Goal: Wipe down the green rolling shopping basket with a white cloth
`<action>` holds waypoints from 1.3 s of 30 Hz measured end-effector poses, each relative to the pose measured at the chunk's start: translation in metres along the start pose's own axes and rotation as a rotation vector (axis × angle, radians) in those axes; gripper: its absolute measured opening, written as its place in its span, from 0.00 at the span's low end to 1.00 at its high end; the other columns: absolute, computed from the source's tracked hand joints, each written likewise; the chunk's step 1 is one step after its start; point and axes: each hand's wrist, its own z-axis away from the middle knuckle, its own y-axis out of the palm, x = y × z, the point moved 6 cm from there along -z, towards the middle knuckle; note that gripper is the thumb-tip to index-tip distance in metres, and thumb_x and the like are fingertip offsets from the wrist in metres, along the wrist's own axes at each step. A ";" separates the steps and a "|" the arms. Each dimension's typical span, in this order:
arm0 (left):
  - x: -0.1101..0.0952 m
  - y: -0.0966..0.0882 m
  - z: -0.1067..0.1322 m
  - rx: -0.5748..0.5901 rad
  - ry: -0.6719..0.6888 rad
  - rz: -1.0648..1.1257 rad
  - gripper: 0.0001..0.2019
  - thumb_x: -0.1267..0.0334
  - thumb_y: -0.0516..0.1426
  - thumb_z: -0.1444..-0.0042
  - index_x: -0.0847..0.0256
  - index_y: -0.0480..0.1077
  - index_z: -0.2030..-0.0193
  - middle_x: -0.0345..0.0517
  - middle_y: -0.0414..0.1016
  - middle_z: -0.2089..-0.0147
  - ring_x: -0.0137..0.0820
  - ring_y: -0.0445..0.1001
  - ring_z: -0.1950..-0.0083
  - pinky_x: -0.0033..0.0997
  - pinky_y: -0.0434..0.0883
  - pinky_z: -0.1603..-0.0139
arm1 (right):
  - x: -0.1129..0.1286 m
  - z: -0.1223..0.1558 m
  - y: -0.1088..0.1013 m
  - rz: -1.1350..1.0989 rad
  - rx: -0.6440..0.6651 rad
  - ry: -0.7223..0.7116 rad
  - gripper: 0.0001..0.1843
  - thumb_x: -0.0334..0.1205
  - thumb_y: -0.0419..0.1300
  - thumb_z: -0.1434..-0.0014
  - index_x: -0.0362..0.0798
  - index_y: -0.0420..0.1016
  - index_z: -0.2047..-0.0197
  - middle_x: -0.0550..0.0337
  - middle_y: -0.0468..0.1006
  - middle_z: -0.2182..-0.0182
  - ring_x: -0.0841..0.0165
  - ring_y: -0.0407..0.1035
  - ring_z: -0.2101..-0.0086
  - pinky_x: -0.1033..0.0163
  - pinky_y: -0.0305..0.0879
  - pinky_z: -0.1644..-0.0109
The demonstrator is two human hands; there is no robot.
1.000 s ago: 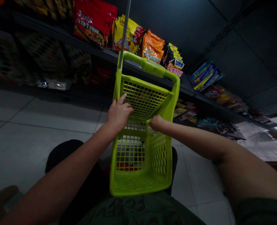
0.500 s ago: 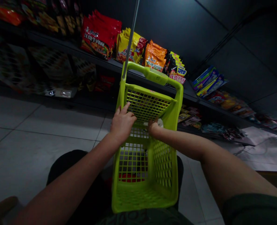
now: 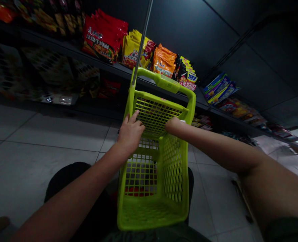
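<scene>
A lime-green plastic shopping basket point(image 3: 151, 215) lies tilted on my lap, its open side toward me and its handle point(image 3: 164, 80) at the far end. My left hand point(image 3: 131, 131) grips the basket's left rim, fingers curled over the edge with the forefinger stretched along it. My right hand point(image 3: 173, 125) is closed at the right rim, inside the basket near the mesh end wall. A bit of something white shows at its far side; I cannot make out what it is. A thin metal rod point(image 3: 141, 40) rises from the handle's left corner.
Shelves point(image 3: 108, 65) along the far side carry red, yellow and orange snack packets point(image 3: 104, 35) and blue packs point(image 3: 218, 85). Lower shelves hold more dim packets. Grey floor tiles point(image 3: 38, 141) spread to the left and right of my legs.
My right hand has lifted from lower inside the basket to the upper right rim. My left hand keeps its grip on the left rim. The view shifted slightly.
</scene>
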 end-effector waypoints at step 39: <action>0.007 0.007 0.004 -0.054 0.005 0.001 0.14 0.74 0.52 0.35 0.60 0.80 0.58 0.53 0.83 0.52 0.53 0.52 0.23 0.65 0.53 0.27 | 0.157 0.120 0.043 -0.022 0.215 -0.587 0.13 0.31 0.59 0.36 0.47 0.82 0.51 0.50 0.83 0.52 0.59 0.77 0.51 0.53 0.68 0.46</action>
